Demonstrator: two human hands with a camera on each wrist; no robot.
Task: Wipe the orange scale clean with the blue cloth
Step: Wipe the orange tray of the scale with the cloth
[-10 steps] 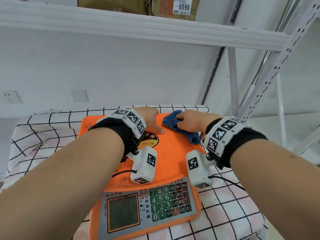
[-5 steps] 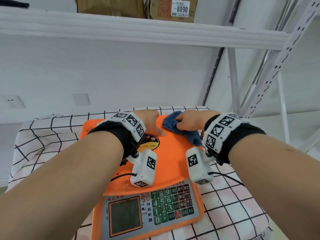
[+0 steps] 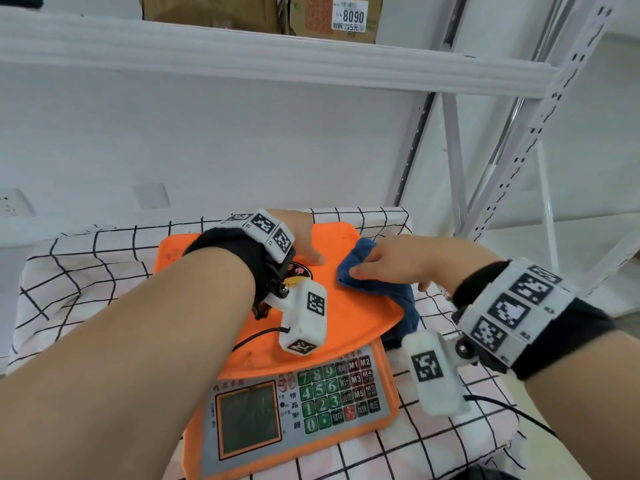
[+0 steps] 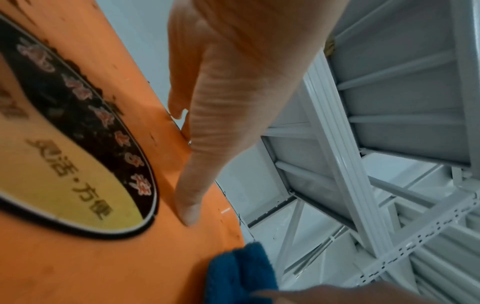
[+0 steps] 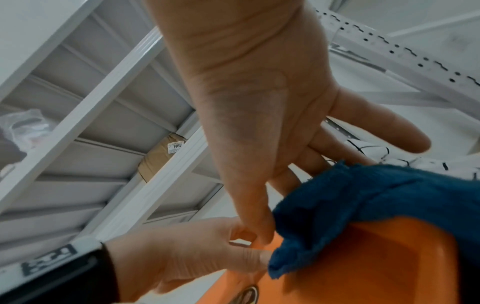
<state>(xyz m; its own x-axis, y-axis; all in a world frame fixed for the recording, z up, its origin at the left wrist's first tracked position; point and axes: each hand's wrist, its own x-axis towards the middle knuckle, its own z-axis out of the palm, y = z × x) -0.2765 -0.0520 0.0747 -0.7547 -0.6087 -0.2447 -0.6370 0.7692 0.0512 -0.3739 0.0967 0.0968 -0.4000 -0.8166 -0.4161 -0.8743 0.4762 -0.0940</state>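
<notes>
The orange scale [image 3: 346,317] stands on a checked cloth, its keypad panel [image 3: 332,396] nearest me. My left hand [image 3: 301,233] rests flat on the far part of the platter, fingers straight and thumb lying beside the round label [image 4: 64,164]. My right hand [image 3: 398,261] presses the blue cloth [image 3: 381,289] against the platter's right side with straight, spread fingers. The cloth's near end hangs over the right rim. The right wrist view shows the cloth [image 5: 363,195] bunched under the right hand [image 5: 259,123], close to the left hand's thumb [image 5: 246,261].
The checked tablecloth [image 3: 86,271] covers the small table. White perforated shelf uprights [image 3: 519,150] rise close on the right. A white shelf [image 3: 277,57] overhead carries cardboard boxes [image 3: 332,15]. A black cable [image 3: 502,407] trails from the right wrist camera.
My right hand has slid the blue cloth from the far middle of the platter toward its right rim, where the cloth now hangs over. My left hand has stayed put.
</notes>
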